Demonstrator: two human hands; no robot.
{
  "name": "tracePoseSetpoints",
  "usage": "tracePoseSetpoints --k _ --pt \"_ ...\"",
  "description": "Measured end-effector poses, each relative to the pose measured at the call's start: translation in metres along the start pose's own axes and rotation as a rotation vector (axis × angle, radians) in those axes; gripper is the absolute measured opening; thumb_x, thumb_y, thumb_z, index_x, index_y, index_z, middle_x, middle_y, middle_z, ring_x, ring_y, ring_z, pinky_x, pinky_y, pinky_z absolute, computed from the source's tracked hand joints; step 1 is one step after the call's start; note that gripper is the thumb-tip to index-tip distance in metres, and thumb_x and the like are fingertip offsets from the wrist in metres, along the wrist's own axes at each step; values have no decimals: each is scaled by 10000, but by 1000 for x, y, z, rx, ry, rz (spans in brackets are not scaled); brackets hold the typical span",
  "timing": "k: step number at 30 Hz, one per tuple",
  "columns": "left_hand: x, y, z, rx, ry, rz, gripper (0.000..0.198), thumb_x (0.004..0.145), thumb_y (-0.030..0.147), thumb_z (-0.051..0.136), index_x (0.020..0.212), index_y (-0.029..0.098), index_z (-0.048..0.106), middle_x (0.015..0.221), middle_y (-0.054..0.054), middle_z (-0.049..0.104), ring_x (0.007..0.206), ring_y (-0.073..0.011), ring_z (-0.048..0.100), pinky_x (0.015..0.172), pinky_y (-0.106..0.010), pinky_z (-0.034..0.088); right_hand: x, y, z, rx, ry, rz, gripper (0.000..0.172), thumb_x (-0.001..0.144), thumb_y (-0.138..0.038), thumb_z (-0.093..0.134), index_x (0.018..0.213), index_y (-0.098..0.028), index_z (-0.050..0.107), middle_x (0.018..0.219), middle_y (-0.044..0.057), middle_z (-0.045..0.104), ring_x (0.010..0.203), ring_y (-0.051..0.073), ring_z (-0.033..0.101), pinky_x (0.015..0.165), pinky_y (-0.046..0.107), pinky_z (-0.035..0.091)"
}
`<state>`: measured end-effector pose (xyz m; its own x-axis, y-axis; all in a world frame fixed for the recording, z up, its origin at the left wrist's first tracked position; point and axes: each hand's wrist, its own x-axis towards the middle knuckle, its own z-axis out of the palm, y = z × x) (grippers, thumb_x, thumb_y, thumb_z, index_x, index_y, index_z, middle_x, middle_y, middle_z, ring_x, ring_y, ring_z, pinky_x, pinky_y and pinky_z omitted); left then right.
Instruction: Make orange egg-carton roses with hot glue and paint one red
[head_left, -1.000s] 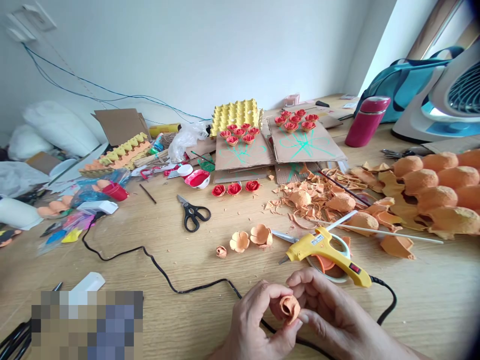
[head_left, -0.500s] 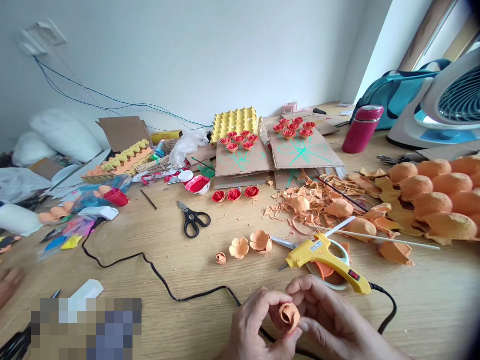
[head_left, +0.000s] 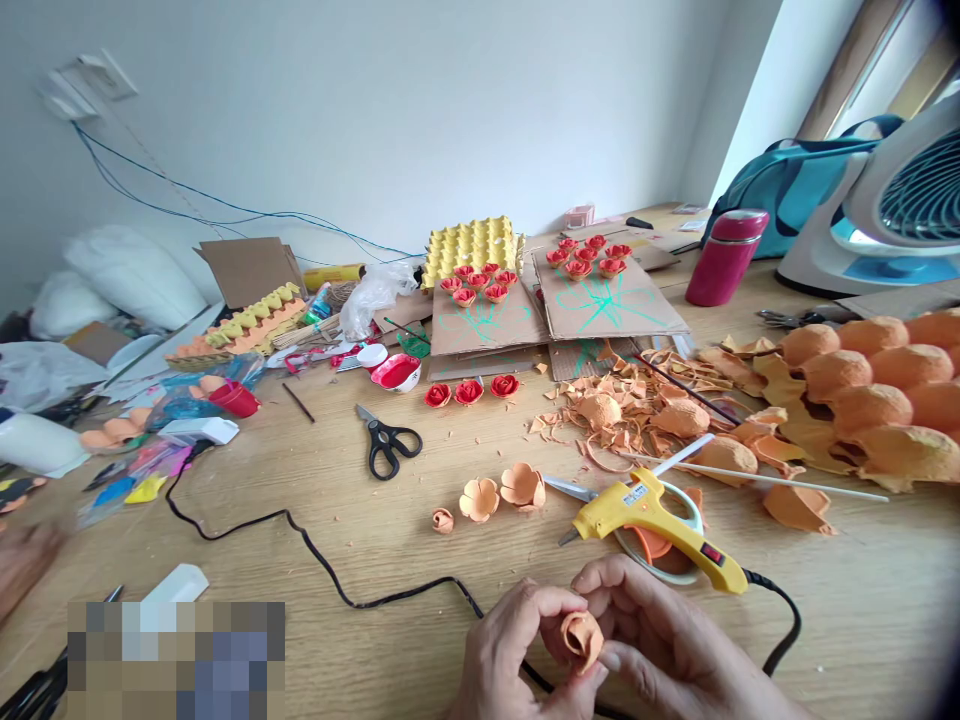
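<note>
Between my two hands, close to the front edge of view, is a small orange egg-carton rosebud [head_left: 582, 640] with curled petals. My left hand [head_left: 517, 650] pinches it from the left, thumb below and fingers above. From the right, the fingertips and thumb of my right hand [head_left: 660, 640] press against it. Just beyond lies a yellow hot glue gun [head_left: 652, 520], resting over a roll of tape [head_left: 686, 515]. A smaller orange bud [head_left: 442, 520] and two orange petal cups, one flatter [head_left: 478, 499] and one deeper [head_left: 523, 487], sit on the wooden table.
Black-handled scissors [head_left: 390, 445] lie left of centre. Red flowers [head_left: 469, 391] stand before cardboard sheets [head_left: 487, 325]. Orange scraps [head_left: 600, 405] and an egg tray [head_left: 870, 390] fill the right. A black cord [head_left: 322, 560] crosses the table. Another person's hand [head_left: 30, 560] is at far left.
Both hands keep their hold on the rosebud, which has barely shifted. The other person's hand at far left has moved slightly further into view.
</note>
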<state>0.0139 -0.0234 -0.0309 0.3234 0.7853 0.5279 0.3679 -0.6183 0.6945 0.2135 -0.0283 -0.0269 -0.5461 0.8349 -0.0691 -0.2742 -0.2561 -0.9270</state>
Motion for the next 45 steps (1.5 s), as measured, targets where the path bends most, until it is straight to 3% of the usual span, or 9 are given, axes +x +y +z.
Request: tracePoseSetpoints --k 20,45 --pt "4 4 -5 4 -59 -27 350 799 105 714 1110 242 628 824 7 742 640 -130 678 656 -194 594 2 3 0 -18 -9 -30 278 1017 -489 640 1153 -251 597 1053 56 644 1005 192 640 944 360 503" --pt "15 16 -3 -12 2 -40 223 760 67 661 904 233 623 693 38 687 570 -104 632 591 -160 541 0 1 1 -85 20 -69 275 1029 -489 614 1157 -245 605 1035 60 656 1002 205 643 934 359 507"
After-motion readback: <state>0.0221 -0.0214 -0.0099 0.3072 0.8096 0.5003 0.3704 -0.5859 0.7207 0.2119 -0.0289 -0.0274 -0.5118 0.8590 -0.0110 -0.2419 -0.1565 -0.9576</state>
